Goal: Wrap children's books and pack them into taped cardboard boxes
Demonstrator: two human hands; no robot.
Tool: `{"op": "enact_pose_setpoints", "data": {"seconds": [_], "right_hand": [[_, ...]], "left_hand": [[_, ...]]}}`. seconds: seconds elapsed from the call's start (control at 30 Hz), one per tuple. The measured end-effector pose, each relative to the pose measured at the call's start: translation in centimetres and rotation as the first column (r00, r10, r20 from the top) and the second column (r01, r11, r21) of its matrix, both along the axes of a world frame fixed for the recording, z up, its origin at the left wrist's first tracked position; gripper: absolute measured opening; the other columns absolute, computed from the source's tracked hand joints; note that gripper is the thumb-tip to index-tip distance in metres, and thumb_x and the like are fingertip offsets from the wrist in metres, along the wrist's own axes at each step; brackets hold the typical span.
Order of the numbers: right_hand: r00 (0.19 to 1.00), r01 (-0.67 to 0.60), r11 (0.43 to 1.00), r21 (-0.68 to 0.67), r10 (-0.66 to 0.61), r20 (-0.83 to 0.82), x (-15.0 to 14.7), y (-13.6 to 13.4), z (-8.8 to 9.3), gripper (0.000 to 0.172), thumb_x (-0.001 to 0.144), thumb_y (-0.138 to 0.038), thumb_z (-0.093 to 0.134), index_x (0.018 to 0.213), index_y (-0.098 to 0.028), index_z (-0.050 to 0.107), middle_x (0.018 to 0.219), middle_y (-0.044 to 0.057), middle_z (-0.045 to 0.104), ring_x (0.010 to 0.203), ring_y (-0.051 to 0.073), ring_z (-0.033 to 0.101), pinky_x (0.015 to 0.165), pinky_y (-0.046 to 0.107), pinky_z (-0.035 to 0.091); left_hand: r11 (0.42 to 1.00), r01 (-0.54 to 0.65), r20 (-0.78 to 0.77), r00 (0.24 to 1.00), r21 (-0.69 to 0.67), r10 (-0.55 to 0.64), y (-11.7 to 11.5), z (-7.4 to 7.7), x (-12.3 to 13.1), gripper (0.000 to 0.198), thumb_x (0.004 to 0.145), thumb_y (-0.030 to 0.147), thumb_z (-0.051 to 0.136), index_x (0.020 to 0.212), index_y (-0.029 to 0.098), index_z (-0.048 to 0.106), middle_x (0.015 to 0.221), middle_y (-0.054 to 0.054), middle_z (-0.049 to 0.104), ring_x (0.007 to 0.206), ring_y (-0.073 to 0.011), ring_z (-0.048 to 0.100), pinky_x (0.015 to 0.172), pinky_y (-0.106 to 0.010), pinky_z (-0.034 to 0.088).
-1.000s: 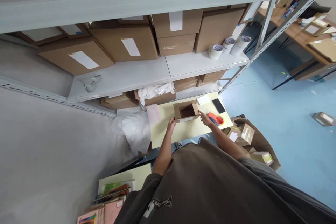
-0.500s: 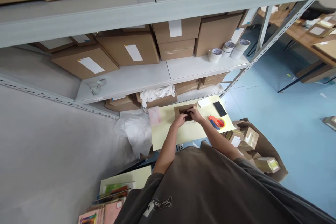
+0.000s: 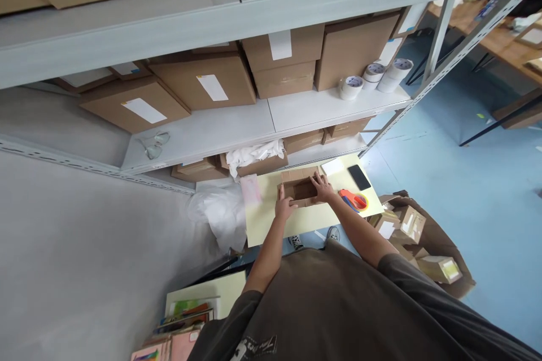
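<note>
A small brown cardboard box [image 3: 298,188] stands on the pale yellow table [image 3: 269,224], its top open and its inside in view. My left hand [image 3: 284,205] grips the box's left side near the front corner. At the opposite end my right hand [image 3: 322,189] holds the right wall, fingers over the rim. Right of the box lie an orange-and-blue tape dispenser [image 3: 354,200], a black phone [image 3: 359,177] and a white slip of paper [image 3: 332,166]. A pink sheet [image 3: 251,189] is at the table's left.
Behind the table rises a grey metal shelf [image 3: 237,121] with cartons, tape rolls [image 3: 351,87] and glasses [image 3: 154,145]. A large carton [image 3: 459,271] full of small boxes sits at the right. Clear plastic wrap [image 3: 220,211] hangs on the left. Books [image 3: 182,330] lie at lower left.
My hands have moved apart, out from over the opening to the box's two sides. The box's inside now shows more, and the view has shifted slightly.
</note>
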State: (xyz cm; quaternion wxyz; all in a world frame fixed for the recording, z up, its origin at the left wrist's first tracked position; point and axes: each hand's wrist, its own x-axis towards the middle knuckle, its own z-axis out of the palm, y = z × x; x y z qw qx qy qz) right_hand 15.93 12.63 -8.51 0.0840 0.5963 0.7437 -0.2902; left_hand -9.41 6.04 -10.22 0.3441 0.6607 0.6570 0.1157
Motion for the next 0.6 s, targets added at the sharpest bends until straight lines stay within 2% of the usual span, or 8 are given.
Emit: {"op": "enact_pose_setpoints", "data": {"seconds": [0.07, 0.17, 0.27, 0.37, 0.43, 0.53, 0.6], "right_hand": [[1.000, 0.009, 1.000, -0.011, -0.009, -0.009, -0.1, 0.8, -0.3, 0.147, 0.061, -0.042, 0.103, 0.176, -0.032, 0.011, 0.183, 0.017, -0.007, 0.164, 0.049, 0.004, 0.125, 0.061, 0.028], [0.997, 0.027, 0.999, -0.030, -0.029, -0.071, 0.1, 1.7, 0.1, 0.144, 0.058, -0.040, 0.104, 0.175, -0.034, 0.020, 0.182, 0.017, 0.007, 0.162, 0.050, 0.010, 0.126, 0.061, 0.027], [0.981, 0.030, 1.000, -0.004, -0.030, -0.190, 2.1, 1.9, 1.3, 0.124, 0.072, -0.046, 0.096, 0.174, -0.033, 0.026, 0.182, 0.014, 0.013, 0.163, 0.046, 0.014, 0.127, 0.055, 0.029], [0.958, 0.116, 0.986, 0.119, -0.079, -0.276, 6.3, 1.3, 2.2, 0.099, 0.090, -0.046, 0.079, 0.173, -0.025, 0.029, 0.182, 0.014, 0.015, 0.165, 0.038, 0.016, 0.129, 0.050, 0.029], [0.948, 0.205, 0.961, 0.185, -0.148, -0.283, 10.1, 0.8, 2.2, 0.087, 0.095, -0.043, 0.070, 0.171, -0.023, 0.033, 0.180, 0.014, 0.021, 0.164, 0.035, 0.019, 0.131, 0.049, 0.026], [0.925, 0.344, 0.912, 0.223, -0.288, -0.248, 16.2, 0.2, 1.2, 0.081, 0.098, -0.042, 0.064, 0.169, -0.018, 0.036, 0.176, 0.016, 0.031, 0.161, 0.035, 0.024, 0.132, 0.049, 0.025], [0.896, 0.435, 0.871, 0.226, -0.394, -0.207, 20.0, 0.1, -0.2, 0.079, 0.097, -0.042, 0.064, 0.167, -0.015, 0.037, 0.173, 0.018, 0.035, 0.158, 0.037, 0.029, 0.130, 0.050, 0.029]], "left_hand": [[0.998, -0.038, -0.011, 0.999, 0.054, 0.039, -0.3, -0.1, 0.5, 0.018, 0.090, 0.039, 0.081, 0.096, 0.022, 0.079, 0.184, -0.001, 0.008, 0.168, -0.0331, 0.017, 0.129, -0.044, 0.036], [0.995, -0.075, -0.036, 0.996, 0.068, 0.078, -0.6, -0.1, 0.8, 0.009, 0.093, 0.034, 0.076, 0.090, 0.025, 0.076, 0.183, 0.002, 0.014, 0.167, -0.0295, 0.024, 0.126, -0.042, 0.042], [0.994, -0.090, -0.066, 0.993, 0.056, 0.094, -0.7, 0.2, 0.9, 0.009, 0.092, 0.034, 0.077, 0.089, 0.026, 0.076, 0.183, 0.003, 0.016, 0.165, -0.0293, 0.028, 0.124, -0.042, 0.045], [0.990, -0.121, -0.083, 0.988, 0.071, 0.127, -0.7, 0.2, 1.1, 0.009, 0.090, 0.033, 0.079, 0.087, 0.026, 0.076, 0.182, 0.003, 0.017, 0.163, -0.0309, 0.031, 0.123, -0.039, 0.046], [0.989, -0.131, -0.097, 0.986, 0.073, 0.138, -0.5, 0.0, 1.3, 0.007, 0.089, 0.033, 0.081, 0.088, 0.026, 0.078, 0.182, 0.004, 0.020, 0.161, -0.0321, 0.036, 0.124, -0.038, 0.045], [0.983, -0.170, -0.128, 0.976, 0.065, 0.177, -0.5, -0.4, 1.4, 0.007, 0.086, 0.034, 0.083, 0.089, 0.028, 0.080, 0.181, 0.007, 0.023, 0.155, -0.0319, 0.046, 0.121, -0.037, 0.048], [0.982, -0.166, -0.121, 0.977, 0.088, 0.176, -0.7, -0.7, 1.4, 0.009, 0.086, 0.035, 0.083, 0.089, 0.027, 0.081, 0.181, 0.005, 0.022, 0.157, -0.0323, 0.044, 0.121, -0.037, 0.048]]}}
